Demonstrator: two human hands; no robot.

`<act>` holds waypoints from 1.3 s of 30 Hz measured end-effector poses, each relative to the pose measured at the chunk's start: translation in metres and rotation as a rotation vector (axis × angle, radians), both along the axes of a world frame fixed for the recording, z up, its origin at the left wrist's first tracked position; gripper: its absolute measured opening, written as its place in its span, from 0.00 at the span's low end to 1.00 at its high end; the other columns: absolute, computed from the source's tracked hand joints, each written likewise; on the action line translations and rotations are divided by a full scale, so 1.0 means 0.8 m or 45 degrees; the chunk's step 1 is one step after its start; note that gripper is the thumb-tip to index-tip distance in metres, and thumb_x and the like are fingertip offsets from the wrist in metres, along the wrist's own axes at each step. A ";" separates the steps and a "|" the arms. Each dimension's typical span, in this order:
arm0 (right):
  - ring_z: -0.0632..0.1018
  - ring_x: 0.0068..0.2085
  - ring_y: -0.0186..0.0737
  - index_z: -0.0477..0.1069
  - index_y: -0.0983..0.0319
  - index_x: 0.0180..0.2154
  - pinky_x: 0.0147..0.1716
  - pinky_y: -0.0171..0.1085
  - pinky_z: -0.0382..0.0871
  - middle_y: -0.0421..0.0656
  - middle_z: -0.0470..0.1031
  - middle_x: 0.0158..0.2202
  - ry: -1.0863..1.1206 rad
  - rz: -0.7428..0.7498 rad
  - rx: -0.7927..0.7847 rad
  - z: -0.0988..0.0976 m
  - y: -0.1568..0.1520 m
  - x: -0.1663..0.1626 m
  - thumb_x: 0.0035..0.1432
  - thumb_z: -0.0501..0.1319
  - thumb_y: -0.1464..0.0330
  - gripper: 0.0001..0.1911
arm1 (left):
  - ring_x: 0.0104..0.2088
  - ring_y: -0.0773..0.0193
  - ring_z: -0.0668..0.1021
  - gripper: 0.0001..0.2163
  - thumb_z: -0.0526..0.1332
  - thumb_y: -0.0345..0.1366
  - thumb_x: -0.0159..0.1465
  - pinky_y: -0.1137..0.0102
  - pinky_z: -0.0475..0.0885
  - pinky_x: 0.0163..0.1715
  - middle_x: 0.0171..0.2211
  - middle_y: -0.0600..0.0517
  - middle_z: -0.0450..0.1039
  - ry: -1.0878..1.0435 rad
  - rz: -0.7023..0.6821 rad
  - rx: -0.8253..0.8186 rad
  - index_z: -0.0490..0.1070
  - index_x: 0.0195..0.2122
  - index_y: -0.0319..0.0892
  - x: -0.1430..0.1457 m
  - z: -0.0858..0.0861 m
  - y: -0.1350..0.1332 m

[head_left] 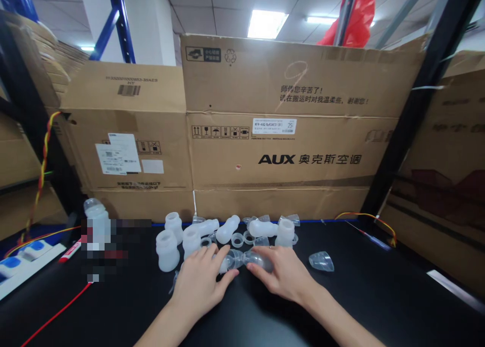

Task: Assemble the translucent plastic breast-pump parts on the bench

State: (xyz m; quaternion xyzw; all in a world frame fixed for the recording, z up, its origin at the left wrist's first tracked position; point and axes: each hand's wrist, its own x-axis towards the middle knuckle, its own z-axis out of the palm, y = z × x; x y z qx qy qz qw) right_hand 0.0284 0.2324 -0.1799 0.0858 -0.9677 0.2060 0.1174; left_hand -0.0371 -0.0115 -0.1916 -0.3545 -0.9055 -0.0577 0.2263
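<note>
My left hand [204,274] is closed around a clear plastic piece [233,259], low over the black table. My right hand [284,272] curls over a clear rounded cap [258,260], its thumb and fingers on either side. The two clear parts lie end to end between my hands, and whether they are joined I cannot tell. Just beyond stand translucent white bottles, one of them a wide-necked bottle [167,251] left of my left hand. Another upright bottle [285,233] is behind my right hand. A white bottle lying down [228,229] and a ring collar [237,240] sit between.
A loose clear cap [322,261] lies to the right on the black table [364,296]. Cardboard boxes [314,180] wall the back. At the left are a capped bottle [97,220], a red marker [70,251], a power strip [28,266] and a red wire [56,314].
</note>
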 end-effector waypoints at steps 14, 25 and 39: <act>0.81 0.45 0.43 0.77 0.55 0.51 0.44 0.35 0.67 0.41 0.80 0.45 0.050 0.038 -0.105 -0.006 -0.010 -0.002 0.69 0.59 0.47 0.22 | 0.46 0.49 0.83 0.29 0.70 0.56 0.62 0.53 0.83 0.45 0.47 0.47 0.79 -0.055 -0.005 0.139 0.73 0.59 0.46 0.005 -0.004 0.007; 0.77 0.51 0.47 0.73 0.54 0.58 0.54 0.43 0.69 0.45 0.76 0.51 0.074 0.062 -0.038 -0.017 -0.005 -0.003 0.55 0.58 0.64 0.28 | 0.40 0.54 0.84 0.15 0.60 0.41 0.68 0.61 0.82 0.39 0.43 0.50 0.81 0.260 -0.023 0.278 0.79 0.53 0.51 0.001 -0.009 0.001; 0.73 0.62 0.49 0.48 0.58 0.76 0.64 0.44 0.66 0.49 0.68 0.63 -0.060 0.184 -0.168 -0.022 0.008 0.001 0.61 0.54 0.64 0.43 | 0.47 0.52 0.85 0.17 0.65 0.46 0.66 0.61 0.84 0.43 0.48 0.50 0.82 0.228 0.074 0.288 0.76 0.56 0.52 -0.015 -0.034 -0.004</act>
